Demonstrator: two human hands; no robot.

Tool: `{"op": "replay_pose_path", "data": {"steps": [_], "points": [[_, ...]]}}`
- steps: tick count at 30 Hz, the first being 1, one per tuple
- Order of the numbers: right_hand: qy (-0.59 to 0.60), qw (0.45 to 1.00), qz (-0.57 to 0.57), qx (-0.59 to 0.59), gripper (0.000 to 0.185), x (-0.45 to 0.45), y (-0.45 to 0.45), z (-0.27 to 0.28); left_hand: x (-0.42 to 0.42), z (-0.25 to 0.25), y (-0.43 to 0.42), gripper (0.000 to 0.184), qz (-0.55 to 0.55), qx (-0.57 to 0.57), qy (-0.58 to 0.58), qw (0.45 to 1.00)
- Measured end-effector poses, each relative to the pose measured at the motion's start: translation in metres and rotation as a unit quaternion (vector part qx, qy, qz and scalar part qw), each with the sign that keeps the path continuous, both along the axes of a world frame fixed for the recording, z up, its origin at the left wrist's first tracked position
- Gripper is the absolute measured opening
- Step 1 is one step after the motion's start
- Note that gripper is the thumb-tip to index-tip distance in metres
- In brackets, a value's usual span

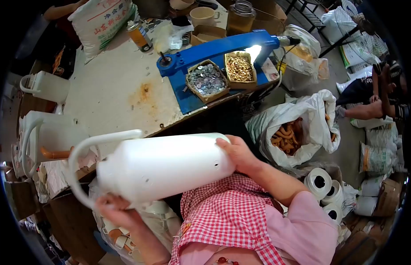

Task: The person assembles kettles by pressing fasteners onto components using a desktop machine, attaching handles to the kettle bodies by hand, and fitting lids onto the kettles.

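Note:
A white thermos flask casing (pixel 165 165) lies on its side in the air before my apron, its big curved handle (pixel 77 163) pointing left. At the base end, my right hand (pixel 236 152) is closed around the rim, thumb on top. My left hand (pixel 115 210), slightly blurred, grips from below near the neck and the handle's lower end. Some small dark holes mark the side of the casing. Beyond it on the table stands a blue riveting press (pixel 218 53), with a box of silver washers (pixel 207 79) and a box of brass-coloured rivets (pixel 240 68) on its base.
White handled casings (pixel 53 130) stand at the table's left. A spray can (pixel 139 36), a printed sack (pixel 104 24) and a jar (pixel 241 17) are at the back. To my right are a sack of orange-brown handles (pixel 287 137) and white casings (pixel 319 183). Another person (pixel 373 95) sits far right.

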State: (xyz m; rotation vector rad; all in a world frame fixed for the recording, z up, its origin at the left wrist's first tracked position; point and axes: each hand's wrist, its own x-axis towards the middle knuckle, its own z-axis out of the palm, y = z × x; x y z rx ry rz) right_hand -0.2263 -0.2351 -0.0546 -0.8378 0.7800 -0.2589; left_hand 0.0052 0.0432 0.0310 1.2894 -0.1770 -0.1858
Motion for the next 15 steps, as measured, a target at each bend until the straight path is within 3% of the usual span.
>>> {"op": "replay_pose_path", "data": {"steps": [2,3,4,5,6,7,8,10,12,14,15], "points": [[0.1,0.995,-0.002,-0.018,0.055,-0.033,-0.01,-0.019,-0.017,-0.026,-0.027,0.032,0.098,0.315,-0.044,0.943],[0.156,0.986,-0.045,-0.036,0.058,-0.042,-0.014,-0.022,-0.022,-0.032,-0.03,0.032,0.096,0.315,-0.043,0.943],[0.212,0.972,-0.088,-0.054,0.061,-0.049,-0.017,-0.024,-0.025,-0.036,-0.031,0.042,0.12,0.349,-0.185,0.911],[0.235,0.964,-0.018,-0.127,0.055,-0.059,-0.025,-0.026,-0.026,-0.04,-0.034,0.052,0.142,0.373,-0.324,0.858],[0.238,0.963,-0.018,-0.126,0.055,-0.059,-0.038,-0.013,-0.028,-0.033,-0.042,0.052,0.139,0.375,-0.321,0.858],[0.33,0.886,0.151,-0.288,0.047,-0.056,-0.055,0.011,-0.028,-0.018,-0.052,0.052,-0.004,0.4,-0.362,0.842],[0.395,0.747,0.31,-0.436,0.038,-0.05,-0.074,0.023,-0.026,-0.011,-0.063,0.053,-0.145,0.412,-0.395,0.808],[0.248,0.773,0.047,-0.582,0.022,-0.037,-0.106,0.021,-0.024,-0.03,-0.08,0.064,-0.218,0.414,-0.335,0.818],[0.142,0.763,-0.06,-0.628,0.013,-0.009,-0.153,0.022,-0.022,-0.037,-0.091,0.063,-0.208,0.415,-0.332,0.821],[0.143,0.682,-0.035,-0.716,0.011,0.018,-0.197,0.019,-0.018,-0.037,-0.096,0.063,-0.205,0.412,-0.309,0.832],[0.143,0.683,-0.035,-0.715,0.011,0.026,-0.211,0.015,-0.018,-0.036,-0.097,0.063,-0.205,0.413,-0.308,0.832]]}}
